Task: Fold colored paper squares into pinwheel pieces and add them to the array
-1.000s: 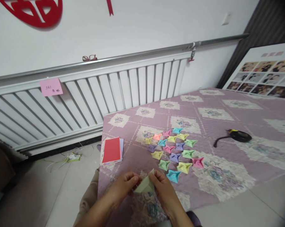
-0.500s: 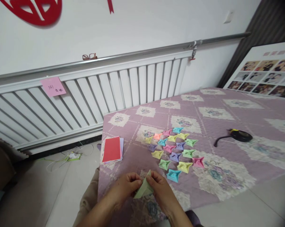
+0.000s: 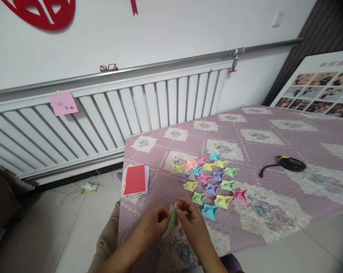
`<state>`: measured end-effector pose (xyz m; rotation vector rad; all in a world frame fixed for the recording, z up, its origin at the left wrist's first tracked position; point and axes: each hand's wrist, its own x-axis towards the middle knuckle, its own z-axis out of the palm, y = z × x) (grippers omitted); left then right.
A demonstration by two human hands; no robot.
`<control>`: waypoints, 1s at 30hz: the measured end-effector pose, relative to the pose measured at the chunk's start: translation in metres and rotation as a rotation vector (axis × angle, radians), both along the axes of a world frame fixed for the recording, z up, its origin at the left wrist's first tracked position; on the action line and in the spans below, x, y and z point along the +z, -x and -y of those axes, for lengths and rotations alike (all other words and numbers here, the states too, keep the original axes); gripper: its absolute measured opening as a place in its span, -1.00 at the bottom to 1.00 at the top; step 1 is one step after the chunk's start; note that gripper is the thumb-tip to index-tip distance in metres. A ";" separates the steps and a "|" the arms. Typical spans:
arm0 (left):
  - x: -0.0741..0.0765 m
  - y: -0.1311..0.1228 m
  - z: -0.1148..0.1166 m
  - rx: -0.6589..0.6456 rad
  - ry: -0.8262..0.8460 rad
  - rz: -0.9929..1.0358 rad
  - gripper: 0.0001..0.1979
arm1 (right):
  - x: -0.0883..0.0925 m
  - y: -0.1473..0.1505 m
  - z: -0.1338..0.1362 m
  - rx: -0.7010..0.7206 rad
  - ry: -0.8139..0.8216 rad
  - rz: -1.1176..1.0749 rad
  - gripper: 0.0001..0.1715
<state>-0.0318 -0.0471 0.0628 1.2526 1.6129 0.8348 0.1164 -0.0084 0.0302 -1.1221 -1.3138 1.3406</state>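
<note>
My left hand (image 3: pixel 153 224) and my right hand (image 3: pixel 192 223) both pinch a small pale green folded paper (image 3: pixel 172 220) between them, just above the near edge of the purple patterned bed cover (image 3: pixel 245 151). The paper stands nearly edge-on, folded narrow. Just beyond my right hand lie several finished folded paper pieces (image 3: pixel 211 178) in green, yellow, pink, blue and purple, set out in rows. A stack of square paper sheets with a red one on top (image 3: pixel 135 179) lies to the left of them near the bed's corner.
A black cord with a small black and yellow device (image 3: pixel 288 163) lies to the right on the cover. A white radiator (image 3: pixel 103 113) with a pink note (image 3: pixel 63 103) runs along the wall; red glasses (image 3: pixel 108 68) rest on its pipe. A photo board (image 3: pixel 319 87) leans at far right.
The green paper went from a wide open triangle to a narrow fold held edge-on. My hands have come closer together around it.
</note>
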 end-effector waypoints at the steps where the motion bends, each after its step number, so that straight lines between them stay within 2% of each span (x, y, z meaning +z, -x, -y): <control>1: 0.001 0.001 -0.001 0.009 -0.018 -0.037 -0.92 | -0.001 -0.002 0.000 -0.042 -0.118 0.085 -0.58; 3: 0.002 0.004 -0.002 0.020 -0.040 -0.092 -0.95 | -0.002 -0.006 0.001 -0.050 -0.393 0.247 -0.68; 6: 0.004 0.008 -0.003 0.015 -0.081 -0.198 -0.90 | -0.002 -0.006 0.005 0.076 -0.705 0.435 -0.68; 8: 0.004 0.010 -0.002 0.020 -0.119 -0.281 -0.84 | -0.001 -0.001 0.010 0.154 -0.799 0.561 -0.62; 11: 0.003 0.011 -0.001 0.022 -0.139 -0.334 -0.78 | -0.001 0.006 0.014 0.201 -0.867 0.716 -0.69; 16: 0.001 0.012 -0.002 0.034 -0.145 -0.323 -0.79 | 0.000 0.005 0.012 0.199 -0.872 0.809 -0.84; 20: 0.005 0.016 -0.003 0.043 -0.133 -0.331 -0.74 | 0.003 0.001 0.009 0.315 -0.782 0.801 -0.83; 27: 0.011 0.026 0.001 -0.055 -0.144 -0.336 -0.55 | 0.007 -0.005 0.005 0.393 -0.598 0.600 -0.87; 30: 0.016 0.031 0.006 -0.099 -0.223 -0.247 -0.58 | 0.010 -0.008 0.007 0.427 -0.496 0.519 -0.87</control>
